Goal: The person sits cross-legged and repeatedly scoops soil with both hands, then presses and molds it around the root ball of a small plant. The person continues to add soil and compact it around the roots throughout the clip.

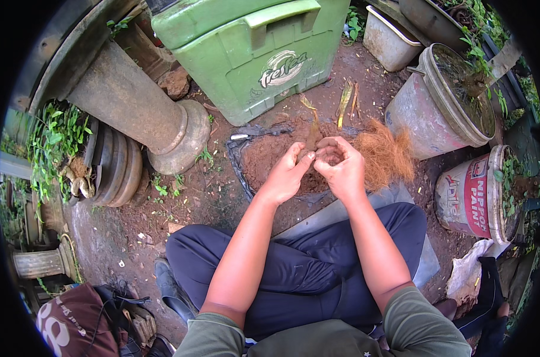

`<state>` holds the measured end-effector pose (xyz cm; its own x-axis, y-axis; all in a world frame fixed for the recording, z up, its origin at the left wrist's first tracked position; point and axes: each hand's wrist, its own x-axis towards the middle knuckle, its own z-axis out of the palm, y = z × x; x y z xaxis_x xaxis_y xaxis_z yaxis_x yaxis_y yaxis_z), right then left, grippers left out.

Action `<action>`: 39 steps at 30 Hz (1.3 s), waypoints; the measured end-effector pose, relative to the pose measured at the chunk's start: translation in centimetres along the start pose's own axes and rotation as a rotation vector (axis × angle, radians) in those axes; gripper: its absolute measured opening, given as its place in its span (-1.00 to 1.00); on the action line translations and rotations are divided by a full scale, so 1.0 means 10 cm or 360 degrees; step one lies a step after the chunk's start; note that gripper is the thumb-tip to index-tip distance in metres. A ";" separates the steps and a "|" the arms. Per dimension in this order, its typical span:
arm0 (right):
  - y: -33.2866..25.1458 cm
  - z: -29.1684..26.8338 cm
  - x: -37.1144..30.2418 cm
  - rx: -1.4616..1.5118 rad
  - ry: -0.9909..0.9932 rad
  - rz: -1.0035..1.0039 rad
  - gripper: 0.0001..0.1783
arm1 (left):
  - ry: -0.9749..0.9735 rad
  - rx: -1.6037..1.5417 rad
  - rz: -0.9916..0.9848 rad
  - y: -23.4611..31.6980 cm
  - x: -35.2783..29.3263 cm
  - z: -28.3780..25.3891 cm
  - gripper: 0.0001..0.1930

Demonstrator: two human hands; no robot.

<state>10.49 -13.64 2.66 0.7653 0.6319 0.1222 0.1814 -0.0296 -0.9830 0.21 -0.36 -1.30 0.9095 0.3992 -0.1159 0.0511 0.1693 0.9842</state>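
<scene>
In front of my crossed legs, a small plant shoot with a brownish stem and yellow-green tip stands between my two hands. My left hand is closed at its base, thumb and fingers pinched together. My right hand curls its soil-stained fingers in a ring against the same base, the thumbs close to each other. Both hands are over loose brown soil on a black plastic sheet. A heap of orange-brown coconut fibre lies right of my right hand. The shoot's lower end is hidden by my fingers.
Beyond the soil stand a green cooler box and more cut shoots. A dirty white bucket and a paint pail are at the right. Leftward are a stone pedestal and a ribbed pot. A grey sheet lies by my knees.
</scene>
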 end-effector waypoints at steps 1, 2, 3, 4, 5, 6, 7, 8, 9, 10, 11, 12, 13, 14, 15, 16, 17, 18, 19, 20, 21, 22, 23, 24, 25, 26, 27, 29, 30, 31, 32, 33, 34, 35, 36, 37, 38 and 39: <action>0.02 0.00 0.01 0.0208 -0.0028 0.0033 -0.66 | -0.0011 -0.0035 0.0008 0.02 0.00 0.01 -0.36; 0.04 -0.01 0.02 0.0417 -0.0056 0.0067 -0.66 | -0.0007 -0.0063 -0.0015 0.05 -0.02 0.02 -0.37; 0.06 -0.02 0.03 0.0487 -0.0079 0.0097 -0.66 | 0.0031 -0.0098 -0.0020 0.09 -0.04 0.03 -0.36; 0.07 -0.03 0.04 0.0557 -0.0102 0.0127 -0.66 | 0.0084 -0.0127 -0.0056 0.12 -0.07 0.05 -0.36; 0.08 -0.04 0.05 0.0623 -0.0121 0.0163 -0.66 | 0.0118 -0.0176 -0.0021 0.14 -0.10 0.08 -0.36; 0.09 -0.05 0.06 0.0639 -0.0131 0.0169 -0.65 | 0.0158 -0.0138 -0.0073 0.16 -0.10 0.09 -0.35; 0.09 -0.05 0.06 0.0652 -0.0137 0.0182 -0.65 | 0.0180 -0.0120 -0.0053 0.17 -0.09 0.09 -0.35; 0.10 -0.06 0.07 0.0670 -0.0147 0.0184 -0.65 | 0.0208 -0.0091 -0.0072 0.18 -0.09 0.09 -0.34; 0.10 -0.07 0.07 0.0670 -0.0152 0.0207 -0.65 | 0.0206 -0.0148 -0.0077 0.17 -0.09 0.09 -0.34; 0.11 -0.08 0.07 0.0676 -0.0161 0.0218 -0.64 | 0.0208 -0.0195 -0.0118 0.15 -0.09 0.08 -0.34; 0.11 -0.09 0.08 0.0688 -0.0176 0.0217 -0.64 | 0.0209 -0.0241 -0.0160 0.13 -0.09 0.07 -0.34; 0.12 -0.09 0.08 0.0698 -0.0179 0.0232 -0.63 | 0.0182 -0.0318 -0.0140 0.11 -0.06 0.06 -0.41; 0.12 -0.10 0.09 0.0716 -0.0188 0.0233 -0.62 | 0.0155 -0.0394 -0.0119 0.09 -0.04 0.04 -0.48; 0.12 -0.10 0.09 0.0724 -0.0189 0.0252 -0.61 | 0.0156 -0.0445 -0.0166 0.07 -0.03 0.03 -0.54; 0.12 -0.10 0.09 0.0728 -0.0195 0.0241 -0.61 | 0.0152 -0.0555 -0.0141 0.06 -0.03 0.02 -0.58; 0.11 -0.11 0.09 0.0723 -0.0193 0.0247 -0.60 | 0.0177 -0.0640 -0.0184 0.05 -0.03 0.01 -0.62; 0.10 -0.11 0.09 0.0709 -0.0182 0.0267 -0.59 | 0.0207 -0.0732 -0.0254 0.05 -0.04 0.00 -0.66; 0.09 -0.11 0.08 0.0675 -0.0199 0.0246 -0.59 | 0.0130 -0.0813 -0.0212 0.06 -0.05 -0.01 -0.67; 0.07 -0.11 0.07 0.0632 -0.0207 0.0238 -0.59 | 0.0057 -0.0901 -0.0197 0.07 -0.07 -0.03 -0.68; 0.06 -0.10 0.05 0.0593 -0.0213 0.0237 -0.59 | -0.0020 -0.0989 -0.0165 0.09 -0.08 -0.04 -0.68; 0.04 -0.10 0.04 0.0511 -0.0223 0.0207 -0.59 | 0.0028 -0.0828 -0.0160 0.10 -0.08 -0.03 -0.69; 0.02 -0.10 0.03 0.0432 -0.0229 0.0184 -0.58 | 0.0070 -0.0667 -0.0138 0.12 -0.08 -0.01 -0.70; 0.00 -0.09 0.02 0.0366 -0.0240 0.0138 -0.58 | 0.0110 -0.0507 -0.0115 0.13 -0.07 0.01 -0.71; -0.02 -0.08 0.01 0.0320 -0.0224 0.0153 -0.57 | 0.0124 -0.0574 -0.0101 0.14 -0.07 0.02 -0.72; -0.03 -0.06 0.00 0.0287 -0.0214 0.0146 -0.56 | 0.0138 -0.0642 -0.0086 0.15 -0.07 0.03 -0.72; -0.04 -0.05 -0.01 0.0241 -0.0202 0.0156 -0.56 | 0.0142 -0.0721 -0.0050 0.16 -0.07 0.03 -0.72; -0.05 -0.04 -0.02 0.0232 -0.0222 0.0120 -0.55 | 0.0171 -0.0724 -0.0086 0.17 -0.08 0.03 -0.73; -0.07 -0.02 -0.04 0.0183 -0.0255 0.0072 -0.54 | 0.0213 -0.0758 -0.0118 0.17 -0.10 0.02 -0.74; -0.07 -0.01 -0.04 0.0256 -0.0265 0.0098 -0.55 | 0.0206 -0.0779 -0.0125 0.17 -0.10 0.02 -0.74; -0.07 0.01 -0.04 0.0325 -0.0273 0.0112 -0.55 | 0.0206 -0.0803 -0.0133 0.16 -0.10 0.01 -0.75; -0.07 0.01 -0.04 0.0392 -0.0285 0.0136 -0.55 | 0.0205 -0.0826 -0.0141 0.16 -0.11 0.00 -0.75; -0.07 0.00 -0.04 0.0476 -0.0302 0.0162 -0.55 | 0.0166 -0.0845 -0.0148 0.16 -0.11 -0.01 -0.78; -0.07 -0.01 -0.04 0.0557 -0.0323 0.0199 -0.55 | 0.0127 -0.0864 -0.0154 0.16 -0.11 -0.03 -0.80; -0.06 -0.02 -0.03 0.0648 -0.0345 0.0220 -0.55 | 0.0110 -0.0869 -0.0191 0.16 -0.11 -0.05 -0.82; -0.06 -0.04 -0.02 0.0670 -0.0361 0.0232 -0.55 | 0.0088 -0.0902 -0.0179 0.15 -0.11 -0.05 -0.83; -0.05 -0.05 -0.01 0.0704 -0.0378 0.0229 -0.55 | 0.0090 -0.0920 -0.0198 0.15 -0.12 -0.06 -0.83; -0.03 -0.06 -0.01 0.0725 -0.0385 0.0255 -0.54 | 0.0090 -0.0941 -0.0215 0.15 -0.12 -0.06 -0.84; -0.02 -0.07 0.00 0.0761 -0.0405 0.0248 -0.55 | 0.0087 -0.0953 -0.0202 0.15 -0.12 -0.06 -0.85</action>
<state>10.85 -14.21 2.96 0.5768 0.8168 -0.0082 -0.2672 0.1792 -0.9468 -1.08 -0.02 0.26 0.8882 0.3859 -0.2494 -0.0977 0.6890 0.7181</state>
